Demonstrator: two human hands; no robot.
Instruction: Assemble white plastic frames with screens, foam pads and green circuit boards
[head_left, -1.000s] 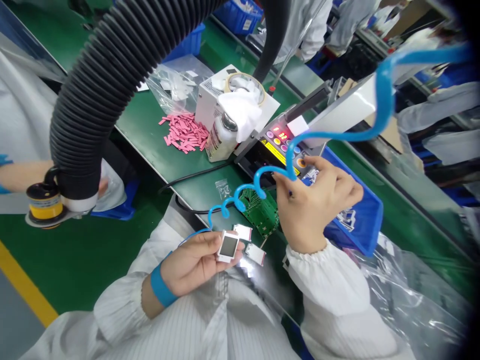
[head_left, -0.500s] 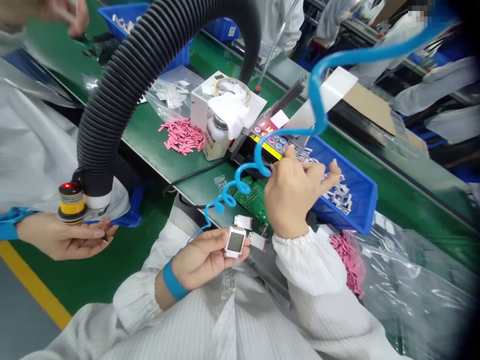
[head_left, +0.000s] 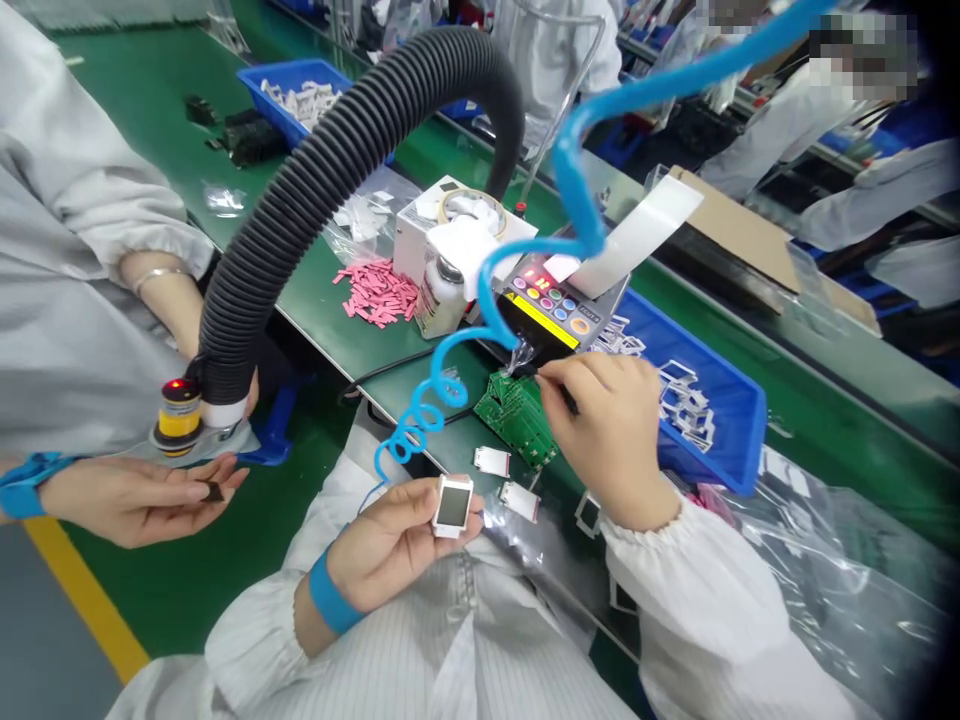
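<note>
My left hand (head_left: 394, 535), with a blue band at its wrist, holds a small white-framed screen (head_left: 453, 506) between thumb and fingers. My right hand (head_left: 607, 430) is pinched beside the label machine (head_left: 559, 305); a thin dark item shows at its fingers, too hidden to name. Crumpled clear film (head_left: 520, 354) lies just left of those fingertips. Below them is a green circuit board (head_left: 517, 418). Two white-framed pieces, one upper (head_left: 492, 461) and one lower (head_left: 520, 502), lie between the board and my left hand.
A black ribbed hose (head_left: 300, 175) arches at the left beside a person's hand (head_left: 142, 495). A coiled blue cord (head_left: 442, 370) crosses the view. Pink strips (head_left: 379, 293), a bottle (head_left: 441, 298) and a blue bin (head_left: 720, 425) of white frames stand on the green table (head_left: 337, 350).
My right hand has moved down from the label machine's buttons, and its spread fingers have closed into a pinch. My left hand still holds the screen. The neighbouring person's other hand has moved down behind the hose.
</note>
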